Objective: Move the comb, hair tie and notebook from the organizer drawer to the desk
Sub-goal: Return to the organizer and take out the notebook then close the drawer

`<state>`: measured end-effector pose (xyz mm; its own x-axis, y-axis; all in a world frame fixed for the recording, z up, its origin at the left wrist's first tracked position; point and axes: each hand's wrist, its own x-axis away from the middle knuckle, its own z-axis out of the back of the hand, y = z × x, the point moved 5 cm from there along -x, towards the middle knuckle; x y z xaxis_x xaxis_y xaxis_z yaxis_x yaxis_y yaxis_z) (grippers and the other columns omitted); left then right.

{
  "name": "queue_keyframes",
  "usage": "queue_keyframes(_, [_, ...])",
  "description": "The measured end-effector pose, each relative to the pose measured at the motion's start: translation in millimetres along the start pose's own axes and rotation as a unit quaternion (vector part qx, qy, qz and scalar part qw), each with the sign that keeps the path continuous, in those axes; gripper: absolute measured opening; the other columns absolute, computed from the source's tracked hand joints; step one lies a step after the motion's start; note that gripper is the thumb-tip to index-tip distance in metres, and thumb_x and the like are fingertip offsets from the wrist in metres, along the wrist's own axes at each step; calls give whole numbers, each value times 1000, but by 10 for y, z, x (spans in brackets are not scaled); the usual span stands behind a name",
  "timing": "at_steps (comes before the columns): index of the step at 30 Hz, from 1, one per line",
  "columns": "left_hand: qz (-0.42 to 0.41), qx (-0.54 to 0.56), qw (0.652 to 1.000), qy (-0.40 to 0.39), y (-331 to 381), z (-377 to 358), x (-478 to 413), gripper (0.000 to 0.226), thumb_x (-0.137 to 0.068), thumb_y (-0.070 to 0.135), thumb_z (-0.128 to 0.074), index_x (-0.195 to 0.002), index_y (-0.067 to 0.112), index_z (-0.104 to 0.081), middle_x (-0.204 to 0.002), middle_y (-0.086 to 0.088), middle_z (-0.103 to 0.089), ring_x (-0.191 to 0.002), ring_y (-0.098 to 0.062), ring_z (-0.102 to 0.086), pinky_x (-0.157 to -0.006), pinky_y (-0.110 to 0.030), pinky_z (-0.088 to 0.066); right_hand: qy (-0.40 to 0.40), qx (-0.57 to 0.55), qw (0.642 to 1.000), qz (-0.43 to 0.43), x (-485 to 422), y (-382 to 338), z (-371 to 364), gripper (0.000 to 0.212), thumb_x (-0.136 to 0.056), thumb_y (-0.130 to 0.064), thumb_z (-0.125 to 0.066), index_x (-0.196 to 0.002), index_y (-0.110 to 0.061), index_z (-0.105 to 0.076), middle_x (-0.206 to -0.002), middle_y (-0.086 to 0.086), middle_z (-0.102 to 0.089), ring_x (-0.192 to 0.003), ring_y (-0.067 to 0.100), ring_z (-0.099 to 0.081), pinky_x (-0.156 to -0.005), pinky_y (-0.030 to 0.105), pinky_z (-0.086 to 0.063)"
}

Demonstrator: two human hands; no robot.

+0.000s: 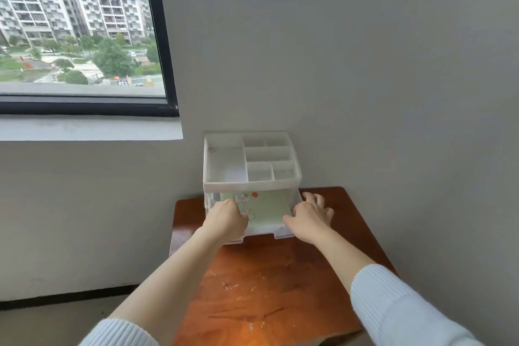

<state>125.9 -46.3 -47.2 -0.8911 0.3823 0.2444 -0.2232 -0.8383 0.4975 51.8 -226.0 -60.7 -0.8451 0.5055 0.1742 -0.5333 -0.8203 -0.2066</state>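
White plastic organizer (251, 160) at back of wooden desk (269, 284), against wall corner. Drawer (264, 230) pulled out at bottom. Green notebook (268, 209) with cartoon print lying flat inside. Left hand (224, 219) on notebook's left edge, fingers curled; grip unclear. Right hand (310, 218) at drawer's right side, fingers spread, thumb toward notebook's corner. Comb, hair tie not visible. Top compartments bare.

Plain grey walls (365, 50) meet in a corner. A black-framed window (161, 36) at left shows daylight, apartment blocks and trees. The tabletop (266, 289) is scratched reddish wood.
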Motion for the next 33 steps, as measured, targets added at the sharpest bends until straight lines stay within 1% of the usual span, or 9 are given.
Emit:
queue_keyframes(4, [26,-7,998,-48,69,-71,-134,26,-89,24,-47,-71,7,-47,-63,-1,-47,-68,-23,-52,-59,-27,-42,-20,7,999,-27,-128,-41,-51,49,-83,-36,-49,-122,-8,-57,-150,7,-30,-139,28,-15,-104,50,-23])
queue_keyframes(7, [52,16,997,-59,139,-95,-170,24,-88,21,-45,-103,6,-56,-89,-6,-59,-88,-27,-57,-83,-34,-50,-24,-1,999,-34,-174,-84,-85,47,-81,-34,-51,-119,-7,-58,-145,7,-34,-138,27,-17,-103,50,-25])
queue_keyframes(9, [84,60,993,-60,152,-99,-197,26,-87,16,-42,-104,4,-57,-91,-10,-59,-90,-28,-56,-89,-37,-48,-26,-10,999,-41,-196,-95,-103,46,-80,-34,-51,-118,-8,-59,-143,7,-36,-137,27,-18,-102,50,-25])
queue_keyframes(15, [133,136,981,-41,178,-64,-257,26,-88,14,-38,-104,5,-57,-86,-9,-56,-94,-31,-55,-87,-35,-44,-27,-19,999,-42,-217,-123,-98,42,-78,-37,-52,-108,-10,-62,-138,8,-40,-133,26,-23,-100,48,-26])
queue_keyframes(23, [104,4,994,-25,143,-33,-279,25,-84,13,-47,-104,4,-58,-98,-12,-64,-96,-30,-57,-67,-31,-47,-35,-20,998,-38,-190,-136,-93,39,-79,-38,-49,-105,-11,-63,-136,10,-40,-129,27,-24,-100,49,-25])
queue_keyframes(25, [97,-5,995,-5,118,47,-299,11,-83,10,-46,-81,5,-55,-78,-9,-59,-74,-25,-55,-50,-25,-39,-34,-23,998,-37,-198,-134,-87,41,-80,-38,-48,-107,-10,-62,-138,10,-39,-130,28,-24,-102,50,-25])
queue_keyframes(27, [108,6,994,5,47,116,-320,19,-81,4,-46,-62,7,-44,-62,-4,-47,-53,-18,-43,-43,-24,-31,-34,-27,998,-35,-203,-125,-82,43,-82,-40,-47,-110,-10,-61,-139,10,-39,-131,28,-23,-103,51,-24])
queue_keyframes(30, [126,115,985,36,-127,184,-353,13,-77,1,-45,-65,4,-46,-59,-6,-46,-47,-19,-40,-42,-23,-32,-33,-33,998,-34,-209,-101,-54,46,-83,-42,-46,-113,-10,-60,-140,9,-39,-131,27,-24,-102,50,-24])
queue_keyframes(33, [133,284,946,76,-289,159,-324,19,-77,2,-50,-59,7,-48,-53,-4,-41,-43,-20,-37,-45,-24,-33,-17,-40,998,-34,-216,-70,21,49,-85,-44,-42,-115,-9,-60,-141,10,-40,-132,26,-25,-100,49,-26])
